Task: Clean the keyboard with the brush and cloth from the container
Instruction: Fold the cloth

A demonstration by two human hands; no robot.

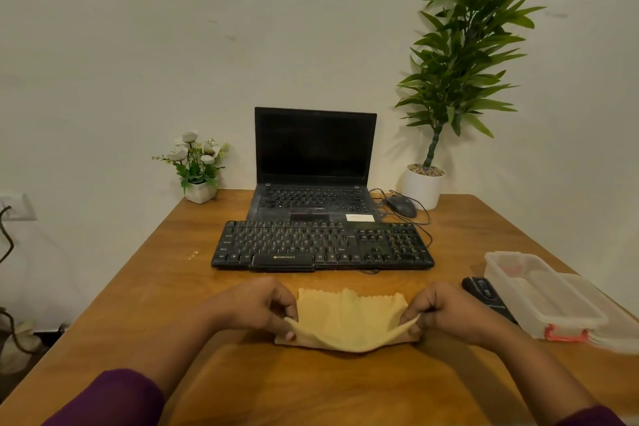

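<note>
i pinch the yellow cloth [349, 318] taut between my left hand [257, 304] and right hand [446, 309] over the table [138, 287], just short of the keyboard [321, 245], so wiping its keys looks next.

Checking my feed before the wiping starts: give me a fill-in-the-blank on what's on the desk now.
The left hand and right hand both pinch the ____ cloth.
The keyboard lies just in front of the open ____.
The clear container sits to the ____ of the cloth.
Missing: yellow; laptop; right.
</note>
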